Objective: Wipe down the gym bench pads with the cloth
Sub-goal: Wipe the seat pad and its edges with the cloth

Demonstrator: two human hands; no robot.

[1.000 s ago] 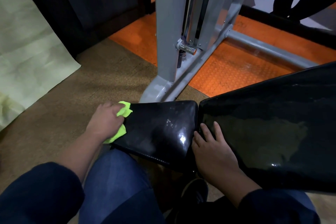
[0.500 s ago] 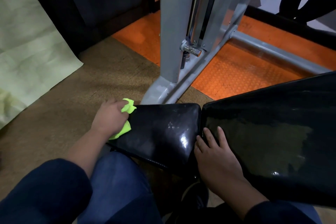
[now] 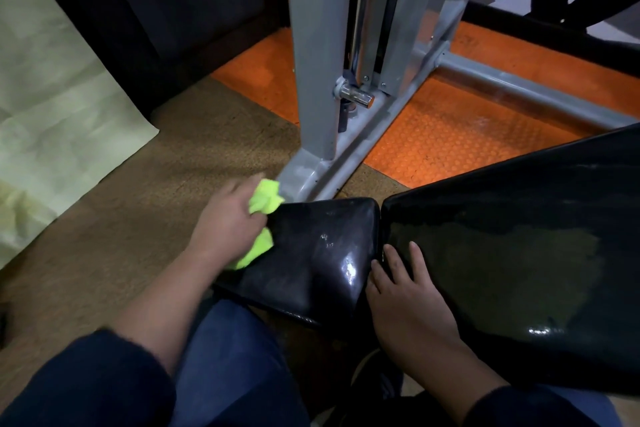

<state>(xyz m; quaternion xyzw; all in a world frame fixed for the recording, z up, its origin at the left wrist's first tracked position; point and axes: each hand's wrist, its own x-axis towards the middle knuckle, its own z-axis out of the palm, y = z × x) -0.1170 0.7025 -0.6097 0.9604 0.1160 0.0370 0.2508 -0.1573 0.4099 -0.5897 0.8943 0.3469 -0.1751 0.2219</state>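
Two glossy black bench pads fill the lower middle and right: a small seat pad (image 3: 322,253) and a larger back pad (image 3: 519,253) beside it, with a narrow gap between them. My left hand (image 3: 228,225) grips a bright green cloth (image 3: 265,201) and holds it against the left end of the seat pad. Part of the cloth is hidden under my fingers. My right hand (image 3: 405,291) rests flat on the near corner of the back pad, fingers straight and pointing away from me.
A grey steel machine frame (image 3: 311,62) rises just behind the seat pad, with a chrome pin (image 3: 356,97) and a base bar (image 3: 519,87) running right. Orange rubber flooring (image 3: 443,135) lies behind, brown carpet (image 3: 156,191) to the left, a pale green sheet (image 3: 52,97) at far left.
My left hand has slid the cloth a little farther away along the left end of the seat pad. My right hand stays in place on the back pad.
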